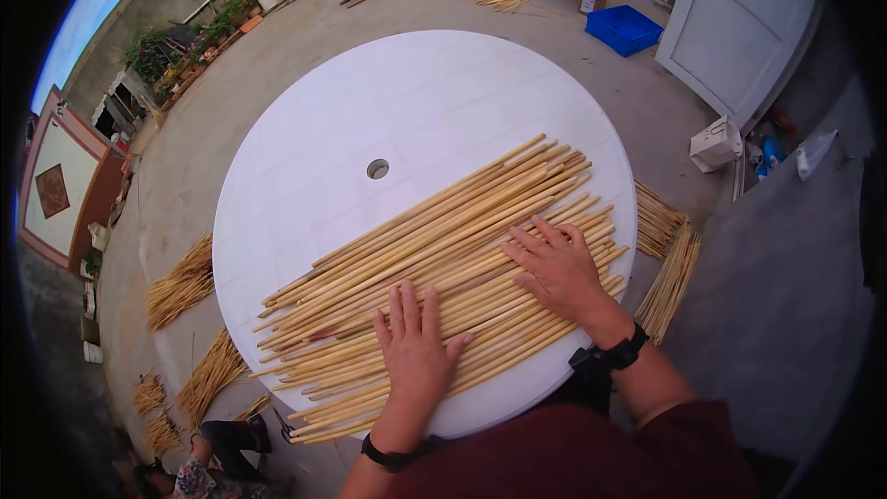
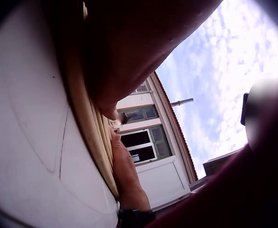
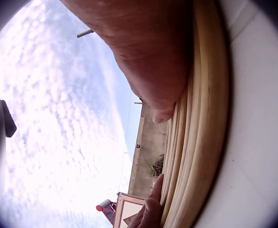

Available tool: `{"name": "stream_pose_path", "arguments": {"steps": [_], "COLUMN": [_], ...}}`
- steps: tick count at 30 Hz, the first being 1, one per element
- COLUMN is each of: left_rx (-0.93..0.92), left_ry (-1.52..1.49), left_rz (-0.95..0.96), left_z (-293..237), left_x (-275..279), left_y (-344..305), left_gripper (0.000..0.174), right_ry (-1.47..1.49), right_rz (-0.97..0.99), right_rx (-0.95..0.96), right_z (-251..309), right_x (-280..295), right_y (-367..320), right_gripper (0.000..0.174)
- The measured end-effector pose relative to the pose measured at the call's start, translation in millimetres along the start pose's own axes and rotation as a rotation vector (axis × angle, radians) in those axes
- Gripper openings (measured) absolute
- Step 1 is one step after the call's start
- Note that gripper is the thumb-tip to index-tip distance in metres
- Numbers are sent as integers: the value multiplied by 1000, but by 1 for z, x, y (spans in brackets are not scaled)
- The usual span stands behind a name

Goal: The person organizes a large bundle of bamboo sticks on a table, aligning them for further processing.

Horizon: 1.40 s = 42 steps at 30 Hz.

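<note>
Many long, pale yellow sticks (image 1: 416, 249) lie side by side in a wide slanting layer on a round white table (image 1: 323, 129). The left hand (image 1: 416, 351) rests palm down on the lower middle of the layer, fingers spread and pointing away from the body. Further right, the right hand (image 1: 560, 270) lies flat on the sticks, its fingers spread toward the upper left. In the left wrist view the sticks (image 2: 94, 133) run beneath the left hand (image 2: 129, 52), with the right hand (image 2: 125, 171) beyond. The right wrist view shows sticks (image 3: 196, 128) under the right hand (image 3: 148, 61).
A hole (image 1: 378, 168) pierces the tabletop beyond the sticks. Stick bundles (image 1: 182, 282) lie on the ground left of the table, and more bundles (image 1: 673, 286) lie at its right. A blue crate (image 1: 624, 30) stands behind. Another person's legs (image 1: 231, 444) show at lower left.
</note>
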<state>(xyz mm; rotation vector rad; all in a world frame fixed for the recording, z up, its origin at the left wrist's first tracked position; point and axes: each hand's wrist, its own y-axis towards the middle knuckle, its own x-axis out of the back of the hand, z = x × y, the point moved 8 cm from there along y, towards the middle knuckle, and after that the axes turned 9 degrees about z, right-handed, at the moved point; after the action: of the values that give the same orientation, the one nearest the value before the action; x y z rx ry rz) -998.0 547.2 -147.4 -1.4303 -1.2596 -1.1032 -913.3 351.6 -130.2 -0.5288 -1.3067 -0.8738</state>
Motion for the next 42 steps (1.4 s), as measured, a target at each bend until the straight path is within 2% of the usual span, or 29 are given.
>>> {"name": "stream_pose_path", "arguments": {"steps": [7, 10, 13, 14, 17, 19, 22, 25, 28, 30, 31, 36, 40, 42], "left_rx": [-21, -32, 3, 12, 19, -18, -65, -88, -62, -5, 15, 48, 32, 1], "left_ry": [44, 62, 57, 60, -6, 8, 36, 44, -50, -137, -77, 182, 64, 19], "left_rz": [47, 51, 94, 60, -72, -132, -158, -174, -146, -125, -154, -299, -217, -182], "left_z": [0, 1, -1, -4, -4, -15, -25, -33, -30, -24, -23, -19, -14, -19], "left_x": [-3, -3, 2, 8, 10, 13, 5, 4, 11, 11, 13, 20, 12, 8], "left_y": [3, 2, 3, 5, 13, 16, 21, 23, 25, 27, 26, 32, 38, 40], "left_gripper": [89, 88, 86, 79, 77, 74, 72, 69, 67, 65, 65, 62, 61, 61], "right_ry": [-30, -30, 110, 229, 386, 327, 222, 549, 450, 564, 621, 917, 1009, 936], "right_rz": [-18, -42, -78, -139, -357, -467, -474, -371, -322, -336, -343, -448, -436, -459], "right_rx": [0, 16, 25, 45, -50, -163, -340, -399, -227, -165, -133, -234, -249, -257], "right_z": [0, 2, -2, -6, -37, -61, -106, -146, -147, -152, -154, -177, -184, -187], "right_x": [-4, -3, 0, 7, 33, 49, 43, 19, 17, 19, 20, 14, 6, 6], "right_y": [-2, -3, -4, -6, -20, -29, -36, -36, -31, -25, -21, -12, -12, -12], "right_gripper": [60, 58, 52, 43, 37, 33, 35, 39, 45, 49, 51, 58, 58, 58]}}
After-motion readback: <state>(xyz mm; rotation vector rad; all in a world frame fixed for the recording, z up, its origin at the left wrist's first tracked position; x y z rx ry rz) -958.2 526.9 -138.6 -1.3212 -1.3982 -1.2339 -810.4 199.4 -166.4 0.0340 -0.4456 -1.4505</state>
